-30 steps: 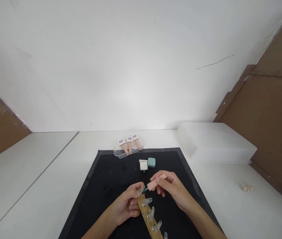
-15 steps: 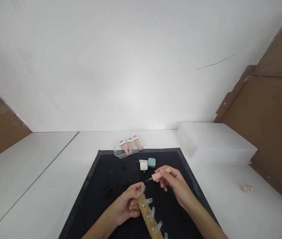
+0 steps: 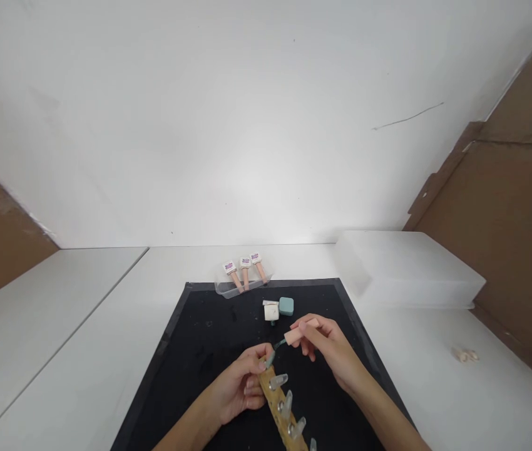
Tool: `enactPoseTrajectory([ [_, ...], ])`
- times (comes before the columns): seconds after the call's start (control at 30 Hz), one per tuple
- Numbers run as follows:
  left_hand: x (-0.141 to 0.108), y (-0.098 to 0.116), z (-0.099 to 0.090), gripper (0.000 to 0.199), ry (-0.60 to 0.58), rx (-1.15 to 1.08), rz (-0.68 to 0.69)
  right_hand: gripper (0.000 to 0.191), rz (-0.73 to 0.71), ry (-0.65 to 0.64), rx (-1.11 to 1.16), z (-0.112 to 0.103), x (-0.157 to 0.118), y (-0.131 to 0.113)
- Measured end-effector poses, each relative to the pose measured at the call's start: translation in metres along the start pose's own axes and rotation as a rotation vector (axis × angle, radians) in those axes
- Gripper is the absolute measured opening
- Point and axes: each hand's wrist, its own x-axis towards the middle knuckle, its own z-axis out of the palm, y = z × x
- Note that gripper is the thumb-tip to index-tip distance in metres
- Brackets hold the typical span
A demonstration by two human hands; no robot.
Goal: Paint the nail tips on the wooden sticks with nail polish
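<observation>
My left hand (image 3: pixel 240 386) is closed around the top end of a yellowish wooden nail-tip stand (image 3: pixel 275 401), which slants down to the bottom of the view. At that end is a false nail (image 3: pixel 270 359) with a grey-green coat; several clear false nails (image 3: pixel 279 381) stick out below it. Pinched in my right hand (image 3: pixel 329 347) is a nail polish brush (image 3: pixel 296 336) with a pink cap handle. Its dark green bristles point down-left, at or very near the green nail's tip; contact is hard to make out. Beyond stand a green square bottle (image 3: pixel 286 306) and a whitish block-shaped item (image 3: pixel 271 312).
A black mat (image 3: pixel 191 376) lies under the hands on a white table. At its far edge, a clear tray (image 3: pixel 226 293) holds three pink-capped polish bottles (image 3: pixel 245 263). A white box (image 3: pixel 409 269) stands right, with small beige pieces (image 3: pixel 465 355) nearer.
My right hand has tipped the brush slightly, bringing its bristles down and left to the green nail. The left hand and the stand have hardly moved.
</observation>
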Motion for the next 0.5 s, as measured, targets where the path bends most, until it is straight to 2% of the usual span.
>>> enactPoseTrajectory([
  [0.07, 0.0006, -0.0001, -0.0009, 0.017, -0.003, -0.001, -0.002, 0.03, -0.003, -0.006, 0.017, 0.0, -0.0007, -0.0001],
  [0.23, 0.0021, 0.0013, 0.0006, 0.019, -0.009, -0.003, -0.009, 0.033, 0.033, -0.118, 0.0, 0.0044, -0.0047, -0.0025],
  [0.5, 0.0003, -0.0009, -0.0036, 0.022, 0.0, -0.007, -0.001, 0.033, 0.002, 0.042, 0.0, 0.0036, -0.0011, 0.0002],
])
